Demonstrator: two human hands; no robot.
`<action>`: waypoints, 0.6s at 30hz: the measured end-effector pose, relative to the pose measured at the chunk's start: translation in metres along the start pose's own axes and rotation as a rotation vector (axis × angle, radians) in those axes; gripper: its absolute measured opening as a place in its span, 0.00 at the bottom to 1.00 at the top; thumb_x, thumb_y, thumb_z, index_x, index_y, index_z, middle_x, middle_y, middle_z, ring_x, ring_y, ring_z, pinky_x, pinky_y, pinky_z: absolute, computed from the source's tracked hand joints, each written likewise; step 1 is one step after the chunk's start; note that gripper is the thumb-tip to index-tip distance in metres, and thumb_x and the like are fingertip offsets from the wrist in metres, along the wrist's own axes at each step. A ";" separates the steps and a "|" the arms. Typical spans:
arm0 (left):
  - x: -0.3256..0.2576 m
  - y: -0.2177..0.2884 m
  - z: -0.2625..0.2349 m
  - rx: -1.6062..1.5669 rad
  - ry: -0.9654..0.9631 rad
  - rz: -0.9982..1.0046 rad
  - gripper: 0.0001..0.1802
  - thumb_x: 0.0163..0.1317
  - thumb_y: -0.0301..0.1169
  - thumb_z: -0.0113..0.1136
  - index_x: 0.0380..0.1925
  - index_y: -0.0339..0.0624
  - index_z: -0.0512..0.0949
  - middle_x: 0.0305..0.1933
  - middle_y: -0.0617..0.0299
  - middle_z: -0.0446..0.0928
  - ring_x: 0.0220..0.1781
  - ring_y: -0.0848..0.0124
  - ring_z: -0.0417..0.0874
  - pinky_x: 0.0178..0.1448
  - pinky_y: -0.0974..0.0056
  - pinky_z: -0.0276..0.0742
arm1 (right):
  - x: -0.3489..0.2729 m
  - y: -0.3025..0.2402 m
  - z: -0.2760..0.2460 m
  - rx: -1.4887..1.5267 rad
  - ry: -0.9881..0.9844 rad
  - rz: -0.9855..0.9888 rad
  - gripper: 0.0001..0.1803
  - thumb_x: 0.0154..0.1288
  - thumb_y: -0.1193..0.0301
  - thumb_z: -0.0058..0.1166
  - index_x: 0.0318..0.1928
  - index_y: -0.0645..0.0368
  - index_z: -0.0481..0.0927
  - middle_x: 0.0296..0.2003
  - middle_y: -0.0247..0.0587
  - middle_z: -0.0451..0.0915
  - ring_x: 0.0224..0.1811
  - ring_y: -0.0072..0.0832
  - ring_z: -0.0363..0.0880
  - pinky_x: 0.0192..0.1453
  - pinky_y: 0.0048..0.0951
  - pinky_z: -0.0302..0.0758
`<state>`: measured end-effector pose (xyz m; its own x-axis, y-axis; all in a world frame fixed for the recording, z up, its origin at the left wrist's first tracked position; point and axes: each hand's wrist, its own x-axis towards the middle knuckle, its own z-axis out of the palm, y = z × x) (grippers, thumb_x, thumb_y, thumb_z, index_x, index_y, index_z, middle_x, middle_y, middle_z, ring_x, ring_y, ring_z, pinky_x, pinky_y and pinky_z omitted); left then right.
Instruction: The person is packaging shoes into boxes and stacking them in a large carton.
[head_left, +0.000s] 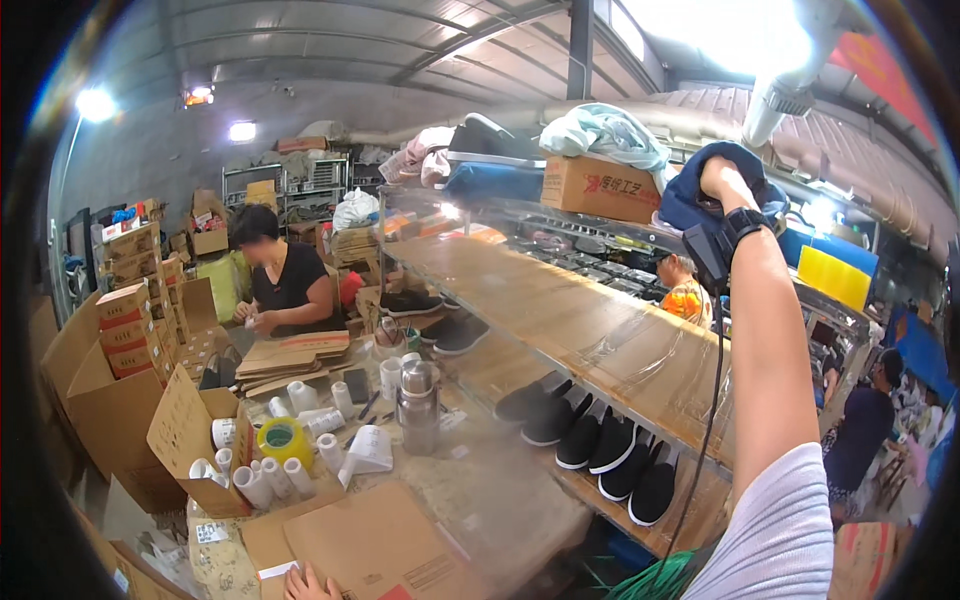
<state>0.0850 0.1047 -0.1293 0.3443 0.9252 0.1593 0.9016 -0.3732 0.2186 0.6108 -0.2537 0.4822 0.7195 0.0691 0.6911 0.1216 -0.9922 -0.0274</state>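
Note:
My right arm is raised to the top of the rack, where my right hand reaches into a bundle of dark blue cloth. Its fingers are hidden by the cloth, so its grip does not show. A black device is strapped at that wrist. Low in the view, my left hand rests with fingers apart on the edge of a flat brown carton on the table. Beside the cloth bundle, a cardboard box carries a pale green cloth.
Black shoes line the rack's lower shelf, below a plastic-covered wooden shelf. A steel flask, label rolls and yellow tape crowd the table. One person works across it; others are beyond the rack.

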 end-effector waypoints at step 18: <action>0.001 -0.010 0.009 -0.047 0.143 0.082 0.29 0.58 0.49 0.54 0.59 0.54 0.69 0.65 0.60 0.64 0.68 0.58 0.59 0.66 0.45 0.54 | -0.009 0.021 -0.012 0.195 0.256 0.104 0.20 0.58 0.63 0.48 0.47 0.61 0.79 0.51 0.56 0.76 0.56 0.48 0.73 0.59 0.41 0.70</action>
<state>0.0783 0.1104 -0.1396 0.3725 0.8737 0.3130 0.8575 -0.4530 0.2438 0.5986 -0.2767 0.4844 0.5430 -0.0844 0.8355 0.2027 -0.9524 -0.2279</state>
